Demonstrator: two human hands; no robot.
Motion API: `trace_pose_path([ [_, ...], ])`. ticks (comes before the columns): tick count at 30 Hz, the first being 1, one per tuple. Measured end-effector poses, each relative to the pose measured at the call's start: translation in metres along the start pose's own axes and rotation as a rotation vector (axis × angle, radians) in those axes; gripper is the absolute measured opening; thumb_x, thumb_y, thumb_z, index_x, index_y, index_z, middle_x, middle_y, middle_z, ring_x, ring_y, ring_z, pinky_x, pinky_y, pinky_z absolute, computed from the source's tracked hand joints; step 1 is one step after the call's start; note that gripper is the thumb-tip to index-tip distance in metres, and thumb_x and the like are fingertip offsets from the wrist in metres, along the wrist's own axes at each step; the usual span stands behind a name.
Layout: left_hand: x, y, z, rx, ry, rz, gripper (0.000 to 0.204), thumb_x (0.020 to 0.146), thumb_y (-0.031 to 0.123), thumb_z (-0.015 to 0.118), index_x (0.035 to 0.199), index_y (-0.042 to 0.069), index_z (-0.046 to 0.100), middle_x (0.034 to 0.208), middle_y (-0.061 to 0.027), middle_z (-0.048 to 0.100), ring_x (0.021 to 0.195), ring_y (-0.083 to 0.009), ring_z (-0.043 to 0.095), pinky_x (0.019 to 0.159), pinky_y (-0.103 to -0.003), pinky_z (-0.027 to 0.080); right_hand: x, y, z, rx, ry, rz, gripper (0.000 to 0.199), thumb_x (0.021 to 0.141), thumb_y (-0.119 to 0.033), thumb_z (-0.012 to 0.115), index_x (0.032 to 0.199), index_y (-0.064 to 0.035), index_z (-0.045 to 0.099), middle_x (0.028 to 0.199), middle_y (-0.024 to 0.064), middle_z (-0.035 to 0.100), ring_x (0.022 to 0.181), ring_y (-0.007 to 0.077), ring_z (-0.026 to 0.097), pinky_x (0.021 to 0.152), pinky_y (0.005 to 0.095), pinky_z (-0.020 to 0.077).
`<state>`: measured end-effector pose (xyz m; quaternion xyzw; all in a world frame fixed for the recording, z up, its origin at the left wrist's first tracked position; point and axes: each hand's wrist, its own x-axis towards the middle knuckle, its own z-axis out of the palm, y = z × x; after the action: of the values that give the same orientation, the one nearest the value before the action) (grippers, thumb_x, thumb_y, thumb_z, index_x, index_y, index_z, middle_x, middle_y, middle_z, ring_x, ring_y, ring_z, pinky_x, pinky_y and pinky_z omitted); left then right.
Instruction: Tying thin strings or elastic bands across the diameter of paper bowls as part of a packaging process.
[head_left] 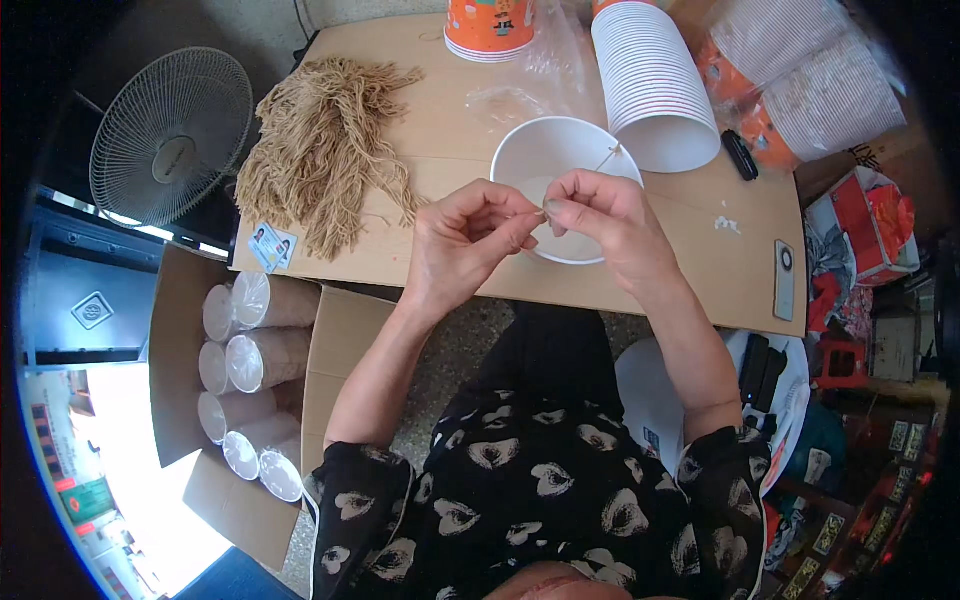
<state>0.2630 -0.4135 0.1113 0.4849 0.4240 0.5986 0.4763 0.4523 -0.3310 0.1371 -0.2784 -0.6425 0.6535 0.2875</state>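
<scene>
Both hands meet over a white paper bucket (pixel 520 160) that stands near the table's front edge. A thin tan cord (pixel 608 157) shows at the bucket's right inner wall. My left hand (pixel 462 242) is closed in a pinch, thumb against fingertips, on a small light end of cord. Right beside it, my right hand (pixel 612 225) pinches the same bit of cord, its fingertips touching the left ones. The fingers hide most of what lies between them. A heap of loose tan cords (pixel 320 150) lies on the table to the left.
A nested stack of white buckets (pixel 655 85) lies behind, with an orange bucket (pixel 490 28) and plastic wrap nearby. Wrapped stacks (pixel 830 95) fill the right rear. A black tool (pixel 739 155) is beside them. At left are a fan (pixel 175 150) and a carton (pixel 345 340) of wrapped cups.
</scene>
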Motion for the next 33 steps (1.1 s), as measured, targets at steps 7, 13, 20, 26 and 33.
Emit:
trace_pose_path([
  [7,0.000,-0.003,-0.005,-0.018,-0.013,-0.025,0.012,0.095,0.003,0.070,0.106,0.000,0.066,0.094,-0.0060,0.074,0.083,-0.0100,0.071,0.073,-0.023,0.058,0.003,0.001,-0.001,-0.001,0.005,-0.017,0.018,0.099,-0.013,0.062,0.106,0.0032,0.066,0.088,0.0034,0.066,0.083,0.0103,0.060,0.079,0.0259,0.0494],
  [13,0.003,0.001,-0.002,-0.019,-0.029,-0.002,0.011,0.095,0.002,0.070,0.105,-0.001,0.065,0.093,-0.0055,0.073,0.082,-0.0093,0.070,0.073,-0.023,0.058,0.004,-0.006,0.000,-0.102,0.018,-0.011,0.018,0.097,-0.005,0.065,0.111,0.0053,0.066,0.092,0.0034,0.068,0.084,0.0083,0.062,0.077,0.0234,0.0514],
  [20,0.002,-0.004,-0.004,-0.036,-0.021,0.010,0.010,0.094,0.000,0.069,0.104,-0.001,0.065,0.091,-0.0039,0.072,0.081,-0.0084,0.069,0.074,-0.023,0.058,0.001,-0.003,0.002,-0.176,0.000,-0.017,0.020,0.090,-0.002,0.069,0.109,0.0044,0.068,0.088,0.0015,0.069,0.080,0.0055,0.063,0.073,0.0220,0.0527],
  [26,0.000,0.000,-0.001,0.044,-0.023,0.057,0.007,0.093,0.000,0.070,0.100,-0.002,0.067,0.089,-0.0045,0.072,0.080,-0.0079,0.069,0.073,-0.022,0.057,0.002,-0.006,-0.006,-0.084,-0.031,-0.017,0.017,0.092,-0.005,0.069,0.107,0.0048,0.068,0.090,0.0022,0.069,0.080,0.0061,0.063,0.074,0.0221,0.0519],
  [33,0.000,0.003,0.000,0.094,-0.014,0.068,0.008,0.093,-0.001,0.070,0.100,-0.002,0.067,0.088,-0.0049,0.073,0.078,-0.0076,0.069,0.071,-0.022,0.057,0.004,-0.012,-0.002,-0.184,-0.042,-0.013,0.012,0.094,-0.008,0.069,0.099,0.0032,0.068,0.088,0.0020,0.067,0.080,0.0066,0.061,0.074,0.0226,0.0506],
])
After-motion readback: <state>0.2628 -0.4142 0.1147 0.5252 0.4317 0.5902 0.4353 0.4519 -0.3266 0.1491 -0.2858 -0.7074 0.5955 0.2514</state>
